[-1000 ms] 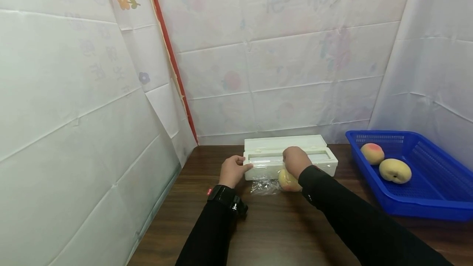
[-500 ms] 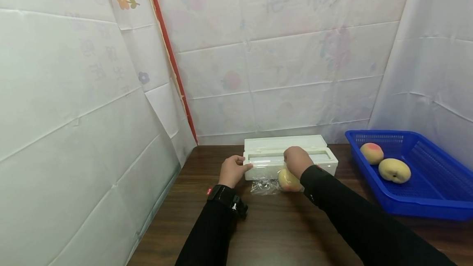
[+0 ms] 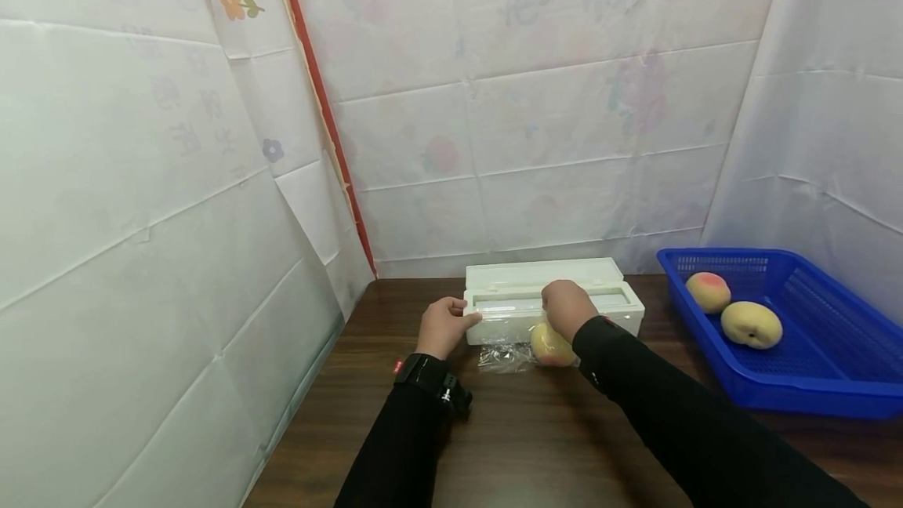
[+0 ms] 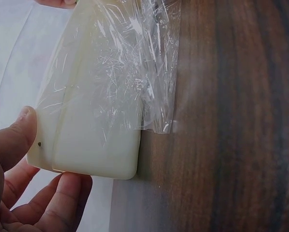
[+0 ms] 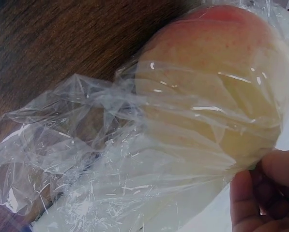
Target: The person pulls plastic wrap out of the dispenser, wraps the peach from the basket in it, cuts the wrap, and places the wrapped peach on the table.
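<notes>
A white cling film dispenser (image 3: 504, 328) stands on the table with its lid (image 3: 543, 271) tipped back. My left hand (image 3: 443, 328) grips its left end, the thumb on the front upper edge and the fingers at the end face. Curled at the dispenser's top edge, my right hand (image 3: 567, 308) pinches a small greenish piece that looks like the slide cutter, mostly hidden by the fingers. Against the front lies a yellow and pink peach (image 5: 217, 72) under clear cling film (image 5: 100, 145). Loose crumpled film (image 3: 506, 357) hangs down to the table beside it.
To the right stands a blue plastic basket (image 3: 769, 386) holding two peaches, one blushed red (image 3: 708, 292) and one yellow (image 3: 751, 325). White sheeting (image 3: 536, 210) closes off the back and sides. Dark brown tabletop (image 3: 515, 445) lies in front of the dispenser.
Both hands hold nearly the same places. The right hand has shifted very slightly to the right along the dispenser since a second ago; the peach and film stay put.
</notes>
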Demonstrator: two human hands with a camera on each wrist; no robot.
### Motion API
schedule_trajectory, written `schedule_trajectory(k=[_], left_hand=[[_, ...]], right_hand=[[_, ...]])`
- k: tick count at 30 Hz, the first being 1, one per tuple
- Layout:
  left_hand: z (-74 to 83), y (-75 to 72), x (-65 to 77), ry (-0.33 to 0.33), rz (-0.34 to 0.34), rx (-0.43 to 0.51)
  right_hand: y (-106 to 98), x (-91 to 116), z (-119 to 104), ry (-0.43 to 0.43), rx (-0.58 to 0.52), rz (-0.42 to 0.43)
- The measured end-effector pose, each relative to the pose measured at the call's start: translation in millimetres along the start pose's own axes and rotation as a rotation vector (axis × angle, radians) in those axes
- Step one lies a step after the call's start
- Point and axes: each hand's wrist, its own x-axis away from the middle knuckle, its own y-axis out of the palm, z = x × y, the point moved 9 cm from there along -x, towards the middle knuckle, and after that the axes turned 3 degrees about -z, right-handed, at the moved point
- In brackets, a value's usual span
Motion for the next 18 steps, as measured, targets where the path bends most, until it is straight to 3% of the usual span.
schedule_trajectory(k=[18], left_hand=[[1.5, -1.4, 1.4, 0.008, 0.003, 0.007]], right_hand=[[-5.2, 2.6, 5.3, -0.045, 0.003, 0.053]])
